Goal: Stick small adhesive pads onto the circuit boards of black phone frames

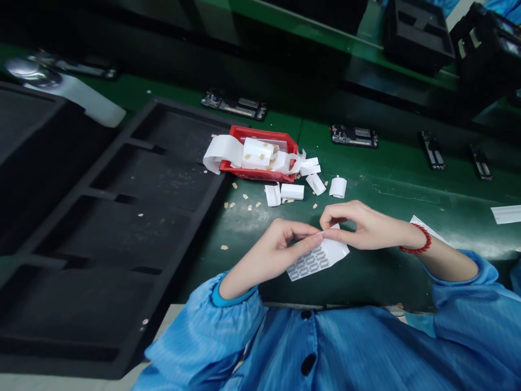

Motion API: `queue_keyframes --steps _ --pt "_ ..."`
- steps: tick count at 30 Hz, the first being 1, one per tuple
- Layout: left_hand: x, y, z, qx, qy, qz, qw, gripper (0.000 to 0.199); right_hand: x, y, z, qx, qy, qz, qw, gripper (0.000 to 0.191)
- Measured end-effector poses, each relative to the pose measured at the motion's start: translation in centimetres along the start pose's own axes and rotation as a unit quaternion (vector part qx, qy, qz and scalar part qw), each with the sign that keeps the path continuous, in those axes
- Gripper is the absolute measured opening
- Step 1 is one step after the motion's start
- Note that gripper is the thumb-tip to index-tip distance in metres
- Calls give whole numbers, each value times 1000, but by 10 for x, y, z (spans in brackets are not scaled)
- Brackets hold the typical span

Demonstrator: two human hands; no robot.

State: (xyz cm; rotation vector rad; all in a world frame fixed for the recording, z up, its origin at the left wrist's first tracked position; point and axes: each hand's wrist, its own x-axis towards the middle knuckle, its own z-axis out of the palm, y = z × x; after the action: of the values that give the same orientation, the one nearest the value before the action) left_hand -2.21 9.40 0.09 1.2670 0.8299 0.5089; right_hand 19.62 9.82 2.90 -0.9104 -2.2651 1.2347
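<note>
In front of my chest I hold a white sticker sheet printed with rows of small grey shapes. My left hand pinches its upper edge between thumb and fingers. With fingertips closed at the same edge, my right hand meets the left thumb. Whether a single sticker is between the right fingertips is too small to tell. Beyond my hands is a red bin filled with curled white paper. Several cut white paper pieces and small tan scraps lie around it.
A large black compartment tray takes up the left side. Phone-like device bodies lie along the back, among them one behind the bin and one to its right. More black trays are stacked at upper right. White strips lie at right.
</note>
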Motion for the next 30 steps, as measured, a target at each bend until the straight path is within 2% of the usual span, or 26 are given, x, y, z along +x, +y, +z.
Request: queue_keyframes --steps 4,7,9,11,14,16,18,22,25,27,30 --pt "-1 -1 -5 -83 -18 -40 996 27 2 6 16 -85 77 -144 983 18" --pt "-3 -3 -6 -93 -6 -44 995 27 6 11 29 -103 111 -178 972 16" --pt "-5 -6 -9 -101 22 -46 994 28 7 10 36 -120 135 -192 964 15" --pt "-5 -14 -15 -116 69 -43 990 33 6 5 41 -131 158 -214 955 17" --pt "-3 -30 -27 -140 177 -26 974 41 7 -1 38 -125 214 -218 944 22" --pt "-1 -41 -33 -146 252 -9 957 45 21 5 26 -114 271 -172 940 21" --pt "1 -49 -33 -146 310 9 939 49 51 21 8 -105 307 -104 940 18" --pt "3 -59 -19 -147 370 36 917 60 137 65 -21 -109 257 -19 960 16" --pt "-2 -59 -8 -147 387 44 909 69 183 79 -29 -135 190 -6 972 5" --pt "-7 -57 -3 -140 404 52 903 70 192 76 -30 -155 172 -15 973 6" --pt "-14 -52 0 -119 436 68 890 61 175 57 -24 -171 188 -54 965 6"
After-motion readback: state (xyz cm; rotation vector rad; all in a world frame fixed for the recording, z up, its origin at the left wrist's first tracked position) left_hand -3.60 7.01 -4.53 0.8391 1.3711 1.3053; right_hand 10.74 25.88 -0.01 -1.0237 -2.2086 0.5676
